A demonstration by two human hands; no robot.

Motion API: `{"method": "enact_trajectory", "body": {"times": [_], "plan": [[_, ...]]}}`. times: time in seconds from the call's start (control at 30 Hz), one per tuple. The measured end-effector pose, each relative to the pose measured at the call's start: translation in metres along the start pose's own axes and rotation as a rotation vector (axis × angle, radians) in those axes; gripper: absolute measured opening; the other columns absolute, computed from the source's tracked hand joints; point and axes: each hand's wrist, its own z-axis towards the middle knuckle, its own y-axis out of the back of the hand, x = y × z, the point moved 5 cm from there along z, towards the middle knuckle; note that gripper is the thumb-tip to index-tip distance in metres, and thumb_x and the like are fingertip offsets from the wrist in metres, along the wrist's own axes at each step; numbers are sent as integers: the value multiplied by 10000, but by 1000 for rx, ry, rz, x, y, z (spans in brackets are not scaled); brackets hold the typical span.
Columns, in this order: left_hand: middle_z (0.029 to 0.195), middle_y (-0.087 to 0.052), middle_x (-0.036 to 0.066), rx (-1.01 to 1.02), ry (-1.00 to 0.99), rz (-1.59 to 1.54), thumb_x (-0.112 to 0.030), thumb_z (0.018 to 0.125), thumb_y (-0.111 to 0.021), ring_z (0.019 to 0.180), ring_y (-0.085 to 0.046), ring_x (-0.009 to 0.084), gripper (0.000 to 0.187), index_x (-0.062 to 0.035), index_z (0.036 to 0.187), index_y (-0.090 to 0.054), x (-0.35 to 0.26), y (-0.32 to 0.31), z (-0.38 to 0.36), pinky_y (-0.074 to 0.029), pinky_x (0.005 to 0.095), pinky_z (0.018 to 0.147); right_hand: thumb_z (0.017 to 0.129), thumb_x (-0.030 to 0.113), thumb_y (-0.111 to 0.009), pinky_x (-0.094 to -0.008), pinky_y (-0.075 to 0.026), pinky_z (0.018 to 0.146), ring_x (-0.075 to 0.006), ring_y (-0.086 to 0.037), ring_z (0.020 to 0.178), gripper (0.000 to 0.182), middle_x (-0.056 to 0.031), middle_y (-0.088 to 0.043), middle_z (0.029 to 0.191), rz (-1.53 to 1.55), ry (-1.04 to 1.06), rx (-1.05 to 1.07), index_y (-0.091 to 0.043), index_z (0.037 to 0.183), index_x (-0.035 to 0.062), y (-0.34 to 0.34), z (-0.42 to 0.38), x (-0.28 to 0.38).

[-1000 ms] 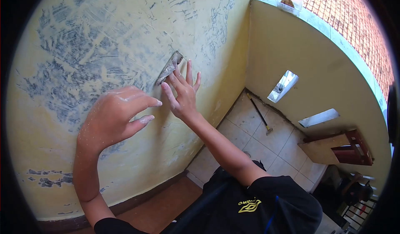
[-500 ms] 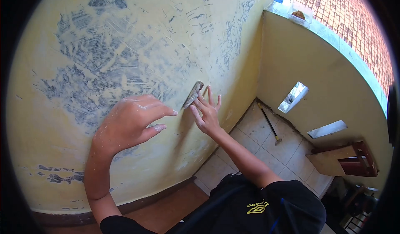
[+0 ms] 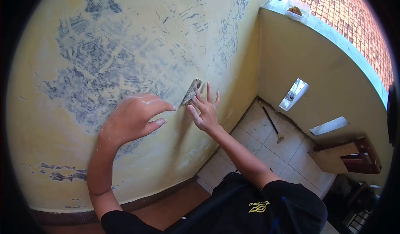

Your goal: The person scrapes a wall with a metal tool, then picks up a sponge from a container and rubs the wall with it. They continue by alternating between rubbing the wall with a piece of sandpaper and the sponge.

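Note:
My right hand [image 3: 203, 110] is at a grey, dusty flat piece [image 3: 191, 92] against the yellow wall [image 3: 166, 167]; its fingertips touch the piece's lower right side, and its fingers are spread. To the left, my left hand [image 3: 139, 115] hovers in front of the wall, thumb and fingers apart, with nothing between them. White dust covers its fingertips and back. Dark scraped patches [image 3: 98, 59] with pale smears spread over the wall above and left of both hands.
A long-handled tool [image 3: 271, 121] lies on the tiled floor [image 3: 250, 140] in the corner. On the low wall's ledge [image 3: 333, 34] stands a clear container [image 3: 298, 11] with brown contents. A wooden piece [image 3: 333, 159] leans at the lower right.
The grey piece and my right hand have shifted slightly in view, with the fingers still at its edge. My left hand stays nearly in place, fingers still apart.

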Motion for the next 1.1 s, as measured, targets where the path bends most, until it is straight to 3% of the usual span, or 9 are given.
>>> {"method": "enact_trajectory", "body": {"times": [0.13, 0.23, 0.27, 0.5, 0.63, 0.7, 0.83, 0.93, 1.1], "plan": [[992, -735, 103, -18, -12, 6, -102, 779, -838, 916, -695, 317, 362, -121, 1130, -751, -1, -6, 5, -567, 420, 804, 1031, 469, -585, -707, 85, 1205, -417, -141, 1628, 478, -83, -526, 1612, 36, 190, -43, -743, 1292, 101, 22, 61, 52], [984, -735, 103, -12, -27, 48, -102, 782, -835, 911, -696, 318, 351, -120, 1122, -751, 2, -2, 1, -568, 420, 798, 1032, 487, -586, -743, 70, 1187, -413, -133, 1628, 465, -37, -523, 1617, -43, 51, 15, -733, 1319, 153, -1, 8, 5], [979, -735, 102, -36, -35, 61, -102, 782, -833, 907, -696, 319, 345, -118, 1116, -752, 1, -3, 2, -569, 420, 796, 1038, 505, -551, -721, 83, 1199, -414, -135, 1629, 511, -69, -498, 1636, -56, 9, 29, -747, 1262, 89, -10, -11, -6], [959, -737, 106, -89, -30, 69, -108, 788, -827, 902, -701, 319, 314, -113, 1094, -756, 3, 6, 1, -572, 418, 790, 1023, 513, -578, -737, 42, 1195, -419, -168, 1620, 524, -128, -513, 1610, -43, 117, -46, -723, 1281, 81, 16, 44, 52], [903, -735, 92, -120, -74, 135, -107, 776, -831, 856, -702, 305, 257, -102, 1023, -759, 9, 3, 0, -570, 407, 752, 1015, 531, -608, -740, 29, 1193, -400, -196, 1615, 500, -38, -486, 1646, -170, -26, 36, -726, 1349, 178, -4, -9, 2], [878, -733, 83, -106, -108, 133, -106, 772, -832, 838, -702, 295, 230, -99, 991, -760, 7, 1, -3, -569, 401, 735, 1029, 536, -591, -740, 21, 1193, -399, -190, 1616, 515, -48, -473, 1656, -182, -30, 89, -711, 1386, 185, -5, 3, -7], [823, -719, 58, -246, -246, 91, -107, 745, -844, 786, -695, 270, 196, -105, 921, -757, -4, 3, -1, -561, 384, 683, 1031, 523, -584, -735, 13, 1196, -397, -173, 1622, 514, -58, -517, 1621, 8, -145, -130, -725, 1345, 142, 6, 22, 3], [815, -716, 55, -236, -249, 117, -108, 729, -851, 773, -694, 265, 205, -103, 909, -754, -3, 3, -1, -559, 377, 671, 1032, 486, -597, -729, 12, 1197, -406, -158, 1622, 515, -80, -556, 1583, -110, 213, 71, -708, 1347, 95, -6, 6, 35], [816, -714, 60, -210, -266, 133, -114, 720, -855, 779, -696, 266, 218, -98, 911, -751, -8, 3, 1, -560, 378, 679, 1007, 531, -616, -691, 24, 1222, -416, -212, 1608, 522, -67, -586, 1553, -83, -97, -228, -742, 1285, 107, 14, 38, 3]]}}
